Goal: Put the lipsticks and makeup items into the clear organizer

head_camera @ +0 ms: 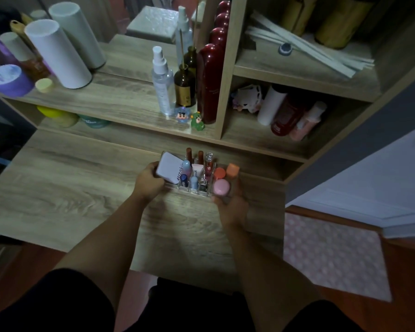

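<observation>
The clear organizer point(203, 191) stands on the wooden desk near its back edge. Several lipsticks and tubes stand upright in its slots, among them two brown-capped lipsticks point(194, 154) at the back and a clear red gloss point(209, 164). A white flat compact point(169, 169) sits in its left end. Round pink point(221, 187), orange-red point(219, 173) and orange square point(233, 170) caps fill the right end. My left hand point(149, 182) grips the organizer's left end by the compact. My right hand point(230, 202) holds its right end under the pink cap.
The shelf above carries a clear spray bottle point(163, 85), a brown diffuser bottle point(184, 86), a tall dark red bottle point(210, 82), two small figurines point(188, 118) and white cylinders point(58, 53). More bottles point(288, 113) lie in the right cubby. Bare desk point(70, 188) lies to the left.
</observation>
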